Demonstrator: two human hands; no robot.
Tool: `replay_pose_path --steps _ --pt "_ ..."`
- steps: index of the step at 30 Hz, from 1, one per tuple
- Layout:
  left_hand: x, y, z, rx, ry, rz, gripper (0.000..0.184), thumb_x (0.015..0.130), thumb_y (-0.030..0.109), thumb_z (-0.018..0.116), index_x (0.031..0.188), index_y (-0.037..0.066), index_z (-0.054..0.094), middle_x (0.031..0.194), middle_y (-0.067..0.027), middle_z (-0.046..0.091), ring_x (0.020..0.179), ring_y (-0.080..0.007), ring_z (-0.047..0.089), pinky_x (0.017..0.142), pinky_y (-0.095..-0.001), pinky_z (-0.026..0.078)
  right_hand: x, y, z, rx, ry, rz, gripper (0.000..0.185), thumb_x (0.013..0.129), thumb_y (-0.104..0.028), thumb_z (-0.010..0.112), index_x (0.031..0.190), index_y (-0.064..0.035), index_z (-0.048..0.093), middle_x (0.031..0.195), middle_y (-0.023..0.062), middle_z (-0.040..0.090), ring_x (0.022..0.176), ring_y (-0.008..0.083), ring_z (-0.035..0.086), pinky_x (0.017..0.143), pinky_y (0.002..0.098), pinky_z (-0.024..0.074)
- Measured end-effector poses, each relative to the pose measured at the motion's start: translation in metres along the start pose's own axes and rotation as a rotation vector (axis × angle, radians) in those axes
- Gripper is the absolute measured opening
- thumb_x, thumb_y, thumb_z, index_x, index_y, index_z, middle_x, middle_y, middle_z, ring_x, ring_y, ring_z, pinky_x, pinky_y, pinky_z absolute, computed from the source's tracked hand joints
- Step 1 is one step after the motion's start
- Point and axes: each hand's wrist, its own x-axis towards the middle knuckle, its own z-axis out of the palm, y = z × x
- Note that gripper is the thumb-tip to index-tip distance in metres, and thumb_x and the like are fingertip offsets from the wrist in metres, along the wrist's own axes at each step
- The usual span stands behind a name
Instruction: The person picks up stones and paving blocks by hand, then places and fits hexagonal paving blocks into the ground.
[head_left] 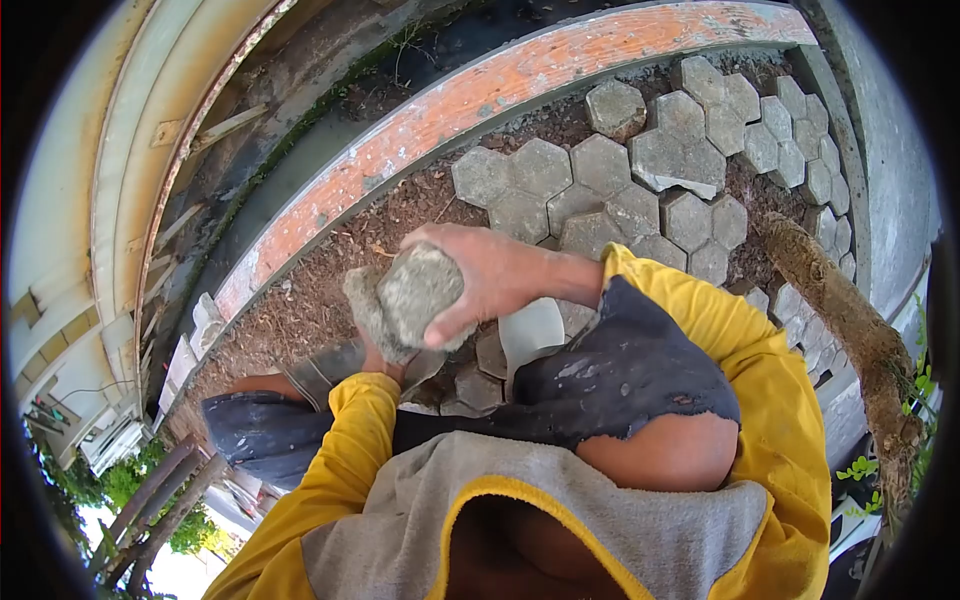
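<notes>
My right hand [485,275] is wrapped over a rough grey concrete paver [420,290], thumb on the near side and fingers over its top. Against it on the left is a second grey concrete piece [368,310], partly covered by the first. My left hand [388,362] grips this one from below; most of its fingers are hidden. Both pieces are raised above the soil in front of my bent legs. Beyond my hands, hexagonal pavers [540,168] lie fitted together on the ground.
A low orange-painted wall [480,85] curves along the far side, with a water channel [290,180] behind it. Brown loose soil [300,310] borders the pavers. At right, a tree trunk [840,290] leans near a grey wall [900,150]. A pale object [530,330] is by my knee.
</notes>
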Motion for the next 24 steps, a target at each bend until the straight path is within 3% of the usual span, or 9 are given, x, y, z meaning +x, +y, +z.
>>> replay_pose_path --steps 3,6,7,13,15,17,21,23,24 --pt "0.026 -0.01 -0.009 -0.045 0.042 -0.017 0.065 0.095 0.065 0.036 0.143 0.024 0.051 0.148 -0.0112 0.049 0.135 -0.0393 0.047 0.104 -0.0708 0.039 0.011 0.05 0.021 0.082 0.233 0.176 0.096 0.065 -0.054 0.09 0.13 0.0033 0.051 0.117 0.0196 0.065 0.113 0.0313 0.063 0.1 0.0394 0.0478" --pt "0.028 -0.028 -0.019 -0.086 0.19 -0.014 0.063 0.097 0.06 0.033 0.143 0.02 0.05 0.146 -0.0139 0.051 0.132 -0.0402 0.05 0.103 -0.0677 0.042 0.008 0.076 0.038 0.114 0.285 0.272 0.095 0.064 -0.054 0.091 0.13 0.0029 0.051 0.118 0.0206 0.064 0.112 0.0303 0.063 0.099 0.0392 0.0483" --pt "0.028 -0.029 -0.021 -0.072 0.292 0.013 0.065 0.096 0.061 0.031 0.144 0.021 0.049 0.145 -0.0137 0.052 0.132 -0.04 0.051 0.104 -0.0668 0.042 0.007 0.081 0.041 0.122 0.256 0.276 0.095 0.064 -0.054 0.091 0.13 0.0029 0.051 0.118 0.0206 0.064 0.112 0.0303 0.063 0.099 0.0392 0.0483" --pt "0.035 -0.029 -0.042 -0.12 0.27 0.048 0.062 0.099 0.059 0.033 0.144 0.018 0.047 0.142 -0.0127 0.054 0.129 -0.0372 0.054 0.102 -0.0643 0.046 0.003 0.087 0.037 -0.238 0.18 0.56 0.103 0.063 -0.064 0.086 0.133 0.0033 0.05 0.12 0.027 0.064 0.114 0.0391 0.063 0.099 0.044 0.0481" --pt "0.045 -0.029 -0.049 0.168 0.351 0.035 0.059 0.101 0.057 0.039 0.144 0.017 0.047 0.141 -0.011 0.054 0.128 -0.0351 0.055 0.102 -0.0617 0.047 0.004 0.082 0.039 -0.272 0.149 0.579 0.103 0.063 -0.064 0.084 0.134 0.0032 0.05 0.121 0.0278 0.063 0.115 0.0412 0.062 0.099 0.0455 0.048" --pt "0.05 -0.031 -0.054 0.182 0.415 0.03 0.058 0.102 0.055 0.043 0.144 0.015 0.047 0.141 -0.0106 0.054 0.128 -0.0338 0.055 0.104 -0.0598 0.047 0.002 0.081 0.046 -0.333 0.048 0.611 0.104 0.062 -0.063 0.085 0.133 0.0035 0.05 0.121 0.0263 0.064 0.116 0.0404 0.062 0.1 0.0451 0.0481" --pt "0.058 -0.018 -0.083 0.158 0.329 -0.04 0.055 0.104 0.052 0.042 0.144 0.014 0.047 0.141 -0.0114 0.054 0.128 -0.033 0.055 0.106 -0.0592 0.045 -0.015 0.077 0.034 -0.209 0.173 0.553 0.103 0.063 -0.062 0.085 0.133 0.0048 0.052 0.123 0.0273 0.063 0.116 0.0412 0.062 0.101 0.0451 0.0476" --pt "0.065 -0.015 -0.109 0.331 0.425 -0.06 0.054 0.102 0.046 0.046 0.146 0.014 0.043 0.144 -0.0113 0.052 0.13 -0.0344 0.054 0.106 -0.0595 0.043 -0.026 0.074 0.021 -0.219 0.292 0.548 0.098 0.065 -0.057 0.086 0.131 0.008 0.054 0.118 0.0247 0.067 0.112 0.0372 0.065 0.097 0.0429 0.0504" --pt "0.06 -0.013 -0.103 0.336 0.418 -0.063 0.054 0.102 0.046 0.046 0.146 0.014 0.043 0.144 -0.0113 0.052 0.13 -0.0344 0.054 0.106 -0.0595 0.043 -0.032 0.075 0.012 0.063 0.381 0.524 0.094 0.066 -0.053 0.087 0.13 0.0084 0.055 0.118 0.0231 0.067 0.111 0.0338 0.065 0.097 0.0412 0.05"
